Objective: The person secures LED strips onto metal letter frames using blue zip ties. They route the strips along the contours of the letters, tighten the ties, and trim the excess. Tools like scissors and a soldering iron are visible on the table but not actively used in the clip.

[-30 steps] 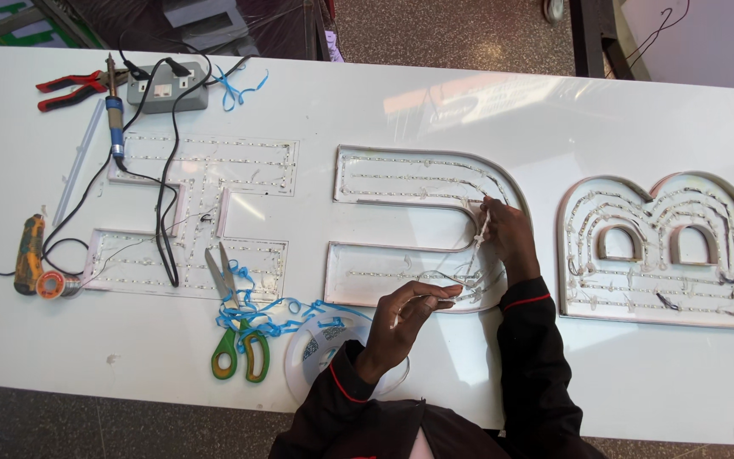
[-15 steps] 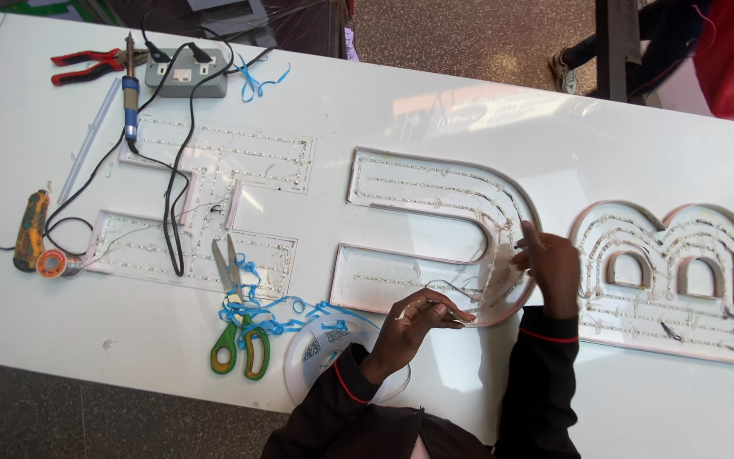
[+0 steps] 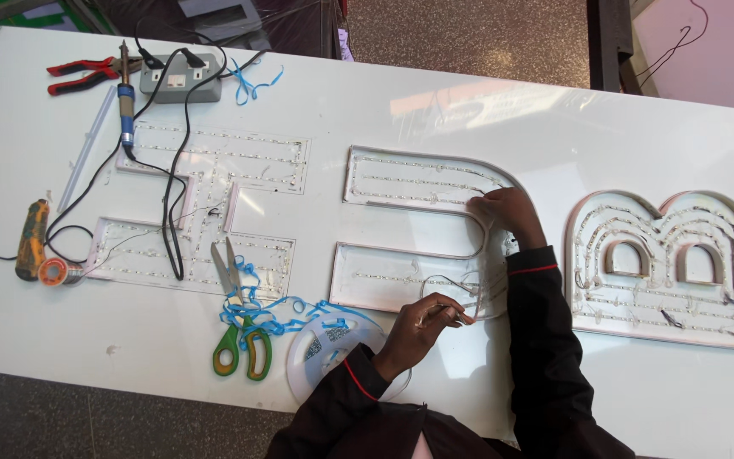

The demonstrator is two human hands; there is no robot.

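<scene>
My one camera sits on my head and looks almost straight down on the white table [image 3: 486, 110] from well above. It takes in my left hand [image 3: 422, 327], my right hand [image 3: 507, 212] and the floor past the far edge.

1. Bare white table [image 3: 639, 110] lies open along the far right edge, above the two right-hand sign letters.
2. Between the middle letter [image 3: 409, 178] and the right letter [image 3: 664, 263], the right hand [image 3: 507, 212] and its sleeve fill the gap.
3. Scissors [image 3: 235, 340], blue wire scraps [image 3: 278, 310] and a tape reel [image 3: 333, 353] crowd the near edge beside the left hand [image 3: 422, 327].
4. Black cables [image 3: 172, 161] cross the left letter [image 3: 206, 212].
</scene>
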